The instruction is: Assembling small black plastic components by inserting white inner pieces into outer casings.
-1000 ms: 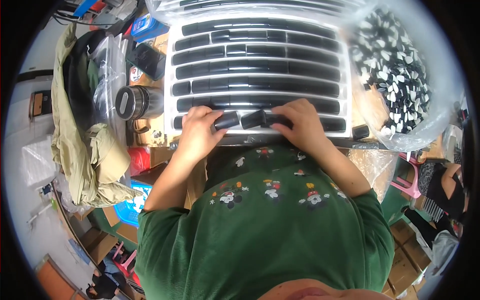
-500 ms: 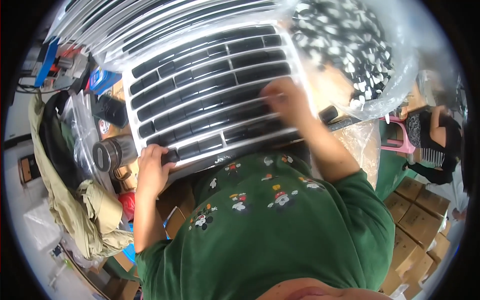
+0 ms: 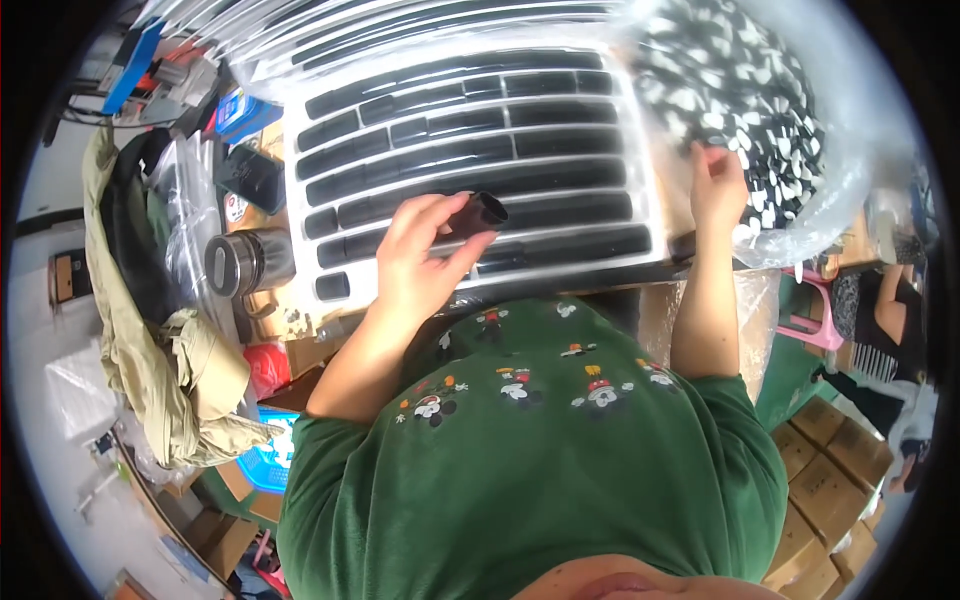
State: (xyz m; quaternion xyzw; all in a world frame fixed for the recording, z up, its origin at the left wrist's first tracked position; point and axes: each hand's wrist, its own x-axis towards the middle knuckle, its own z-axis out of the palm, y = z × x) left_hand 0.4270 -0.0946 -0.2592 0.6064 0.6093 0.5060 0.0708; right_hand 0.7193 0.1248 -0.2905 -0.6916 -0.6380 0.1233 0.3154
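The left hand [image 3: 425, 262] pinches a small black plastic cylinder-shaped clip [image 3: 478, 214] between thumb and curled fingers [image 3: 432, 212], holding it over the large silver plastic grille with black slats [image 3: 470, 160] lying on the bench. At three o'clock from it, the right hand [image 3: 718, 185] reaches into a clear plastic bag [image 3: 840, 170] of black-and-white small parts [image 3: 740, 90]; its fingertips are hidden in the bag, so their spread cannot be told. A dark metal flask [image 3: 240, 262] lies at nine o'clock of the grille.
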